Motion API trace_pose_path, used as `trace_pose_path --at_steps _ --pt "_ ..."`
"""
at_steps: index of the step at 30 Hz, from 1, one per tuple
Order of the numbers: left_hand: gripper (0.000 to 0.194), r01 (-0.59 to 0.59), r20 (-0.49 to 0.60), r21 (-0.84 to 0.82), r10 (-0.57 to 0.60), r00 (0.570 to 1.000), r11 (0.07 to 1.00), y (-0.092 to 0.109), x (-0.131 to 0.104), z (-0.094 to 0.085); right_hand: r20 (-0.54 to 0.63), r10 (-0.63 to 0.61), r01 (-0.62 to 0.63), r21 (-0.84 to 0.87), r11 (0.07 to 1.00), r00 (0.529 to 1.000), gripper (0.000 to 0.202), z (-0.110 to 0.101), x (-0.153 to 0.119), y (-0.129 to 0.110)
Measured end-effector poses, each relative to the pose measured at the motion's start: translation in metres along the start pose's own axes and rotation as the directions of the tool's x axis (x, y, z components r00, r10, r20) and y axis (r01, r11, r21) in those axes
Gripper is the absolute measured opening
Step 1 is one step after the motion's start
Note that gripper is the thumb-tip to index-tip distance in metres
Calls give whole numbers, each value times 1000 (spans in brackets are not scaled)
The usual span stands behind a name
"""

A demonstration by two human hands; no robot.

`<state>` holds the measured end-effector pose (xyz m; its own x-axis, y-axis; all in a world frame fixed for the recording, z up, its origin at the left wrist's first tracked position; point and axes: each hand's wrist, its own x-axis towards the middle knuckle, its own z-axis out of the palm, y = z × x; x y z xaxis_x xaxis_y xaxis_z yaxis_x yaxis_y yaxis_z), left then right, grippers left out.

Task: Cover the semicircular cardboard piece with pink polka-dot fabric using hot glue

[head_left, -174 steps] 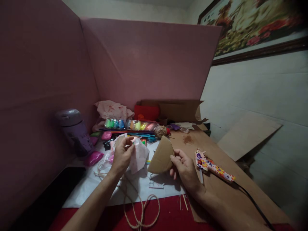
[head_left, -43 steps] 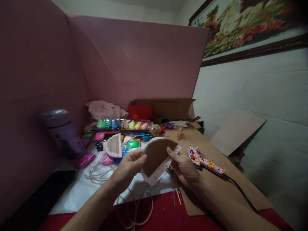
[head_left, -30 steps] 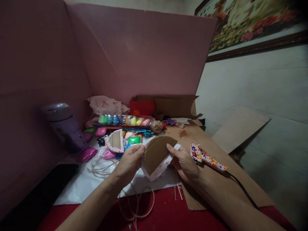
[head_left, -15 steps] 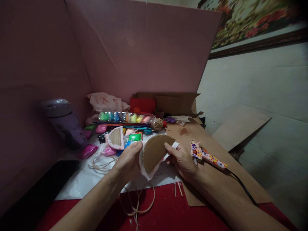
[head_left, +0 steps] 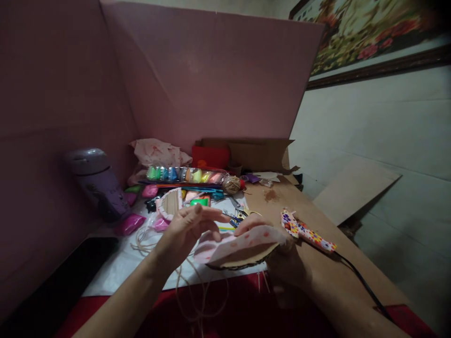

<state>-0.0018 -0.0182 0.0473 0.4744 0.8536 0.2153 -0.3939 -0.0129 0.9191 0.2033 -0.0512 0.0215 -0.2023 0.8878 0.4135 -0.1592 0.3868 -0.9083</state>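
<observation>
Covering a cardboard half-disc [head_left: 243,261] with pink spotted fabric [head_left: 243,240] looks to be the work in hand, judged about midway. The fabric lies draped over the top of the cardboard, which is held flat above the near edge of the worktop [head_left: 317,263]. Right hand [head_left: 285,263] supports the piece from below, its grip closed around cardboard and fabric together. Left hand [head_left: 188,230] hovers just left of the piece, fingers loosely spread, holding nothing; whether the fingertips touch the fabric cannot be told. Fabric edges hang loose, apparently not yet folded under or fixed. A floral glue gun [head_left: 307,233] lies just right of the piece. Beyond the piece, to its left, a fabric-edged half-disc [head_left: 169,205] rests, seemingly already wrapped.
</observation>
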Motion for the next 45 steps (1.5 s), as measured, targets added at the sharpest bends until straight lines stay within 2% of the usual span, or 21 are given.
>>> trace_pose_path --at_steps 1,3,5,7,9,11,13,15,18,20,24,27,33,40,43,45 --pt "34 -41 4 90 41 999 995 -1 0 0 44 -56 59 -61 996 997 24 1 -1 -3" --pt "34 -49 79 228 32 996 972 -1 1 3 112 -150 169 -184 968 982 26 3 -2 -5" --pt "47 -69 176 311 14 984 948 2 -1 8 120 -202 229 -282 932 972 21 4 -2 -1" --pt "61 -115 280 366 9 960 923 7 -4 13 70 -240 249 -355 901 968 20 3 -3 4" --pt "64 -125 361 381 -23 932 916 10 -7 17 23 -243 233 -380 895 970 19 2 -3 9" --pt "64 -97 387 386 -66 920 917 9 -8 19 -13 -203 185 -360 914 979 17 3 -2 12" --pt "59 -46 334 384 -93 938 922 3 -6 20 -43 -186 158 -363 918 982 14 3 0 14" --pt "42 4 224 343 -86 971 939 -6 -4 19 -97 -179 130 -380 916 979 14 3 2 15" --pt "35 100 76 135 -111 991 986 -15 -1 15 -149 -97 43 -330 943 984 19 2 2 15" --pt "32 155 18 -17 -155 988 988 -17 1 12 -142 -41 1 -268 963 989 24 1 2 15" --pt "35 214 28 -186 -213 977 959 -16 1 11 -86 -27 4 -264 965 996 38 3 2 10" --pt "38 229 -8 -247 -238 971 942 -16 3 12 -69 -32 8 -326 945 997 33 6 4 8" --pt "34 264 -123 -300 -311 942 917 -20 8 8 -32 -24 12 -334 942 999 25 8 9 15" --pt "27 269 -92 -293 -307 947 918 -26 7 13 -89 -130 77 -446 892 988 22 9 11 24" --pt "29 239 -120 -304 -286 951 922 -26 7 13 -116 -173 85 -533 842 978 16 9 10 23" --pt "32 219 -144 -336 -280 949 916 -26 8 12 -170 -239 92 -599 795 956 15 9 9 21"
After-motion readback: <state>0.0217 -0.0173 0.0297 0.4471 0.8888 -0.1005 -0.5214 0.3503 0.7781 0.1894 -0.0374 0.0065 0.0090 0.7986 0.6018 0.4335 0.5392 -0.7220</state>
